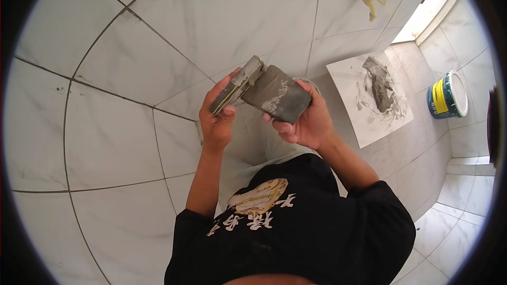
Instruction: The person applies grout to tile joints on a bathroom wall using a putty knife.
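My left hand (216, 119) is closed around a narrow grey block with a yellow stripe (232, 91), its upper edge caked with wet grey grout. My right hand (315, 121) grips a dark flat rectangular scraper (277, 94) by its lower right end, thumb and fingers at its edges. Grey grout streaks the scraper's face. Its upper left edge meets the grout-covered side of the block, in front of the tiled wall. Part of my right fingers is hidden behind the scraper.
On the floor to the right lies a white tile (364, 126) bearing a heap of grey grout (381, 89). Past it stands a teal bucket (437, 99) with a yellow label. A yellowish tap (372, 2) sticks out of the marbled tile wall (237, 16). Dark joints run between the wall tiles.
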The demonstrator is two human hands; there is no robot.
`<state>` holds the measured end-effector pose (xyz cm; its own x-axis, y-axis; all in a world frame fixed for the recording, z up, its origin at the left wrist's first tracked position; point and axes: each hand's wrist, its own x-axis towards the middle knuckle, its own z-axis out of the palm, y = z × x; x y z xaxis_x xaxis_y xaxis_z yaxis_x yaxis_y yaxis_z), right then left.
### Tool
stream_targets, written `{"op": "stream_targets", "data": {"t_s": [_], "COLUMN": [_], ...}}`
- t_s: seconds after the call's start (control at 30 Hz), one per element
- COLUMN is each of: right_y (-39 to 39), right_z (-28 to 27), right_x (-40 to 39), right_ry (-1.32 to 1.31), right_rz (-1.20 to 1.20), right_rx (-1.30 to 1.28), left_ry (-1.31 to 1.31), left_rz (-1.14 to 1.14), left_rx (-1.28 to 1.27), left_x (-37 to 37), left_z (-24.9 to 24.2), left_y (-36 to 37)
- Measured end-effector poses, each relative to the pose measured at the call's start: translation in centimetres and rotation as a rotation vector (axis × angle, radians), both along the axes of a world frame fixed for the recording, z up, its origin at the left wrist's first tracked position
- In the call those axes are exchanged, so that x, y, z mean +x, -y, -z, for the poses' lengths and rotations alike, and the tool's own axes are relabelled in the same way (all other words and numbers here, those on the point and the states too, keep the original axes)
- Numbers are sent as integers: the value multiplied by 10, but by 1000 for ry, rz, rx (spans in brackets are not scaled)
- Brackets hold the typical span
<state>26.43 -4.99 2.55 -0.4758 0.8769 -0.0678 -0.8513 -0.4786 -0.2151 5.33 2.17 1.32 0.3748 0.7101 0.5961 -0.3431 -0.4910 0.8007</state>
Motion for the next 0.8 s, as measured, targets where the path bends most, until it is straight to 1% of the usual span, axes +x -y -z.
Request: {"op": "stream_targets", "data": {"t_s": [0.03,0.07,0.1,0.13,0.2,0.27,0.3,0.33,0.37,0.4,0.43,0.47,0.5,0.57,0.6,0.63,0.67,0.7,0.73,0.77,0.8], "right_y": [0,-1,0,0,2,3,5,6,7,7,7,7,6,-3,-9,-19,-33,-49,-67,-82,-94], "right_z": [1,1,-1,-3,-6,-7,-5,-2,1,7,17,26,31,42,55,72,90,112,135,152,161], "right_x": [3,3,3,3,6,10,13,17,23,30,36,42,50,65,72,79,87,95,102,109,112], "right_ry": [-61,-121,-129,-137,-145,-246,-251,-240,-223,-219,-221,-221,-217,18,13,104,195,191,377,565,562], "right_rz": [-27,-52,-48,-47,-33,-91,-78,-110,-132,-97,-91,-90,-67,261,283,441,591,594,700,799,794], "right_rx": [44,90,89,77,70,147,148,172,197,200,263,326,328,353,351,246,139,134,125,114,103], "left_ry": [-11,-39,-63,-68,-104,-136,-168,-171,-233,-290,-284,-435,-588,-537,-509,-479,-485,-426,-364,-370,-321], "left_rz": [-2,-3,0,8,38,30,13,31,-5,-33,2,-45,-98,-248,-299,-356,-349,-367,-387,-389,-381], "left_rx": [-5,84,176,175,288,332,373,376,366,354,352,214,81,-154,-264,-378,-377,-451,-529,-537,-602], "left_x": [0,1,3,3,5,3,0,-6,-12,-16,-21,-29,-36,-49,-60,-69,-74,-78,-82,-86,-89], "left_z": [-3,-7,-10,-13,-18,-19,-19,-17,-10,-1,14,32,49,82,102,116,119,121,123,119,110], "left_y": [-1,-2,-2,-3,-6,-9,-11,-13,-17,-19,-19,-17,-12,10,19,29,40,51,62,73,83]}}
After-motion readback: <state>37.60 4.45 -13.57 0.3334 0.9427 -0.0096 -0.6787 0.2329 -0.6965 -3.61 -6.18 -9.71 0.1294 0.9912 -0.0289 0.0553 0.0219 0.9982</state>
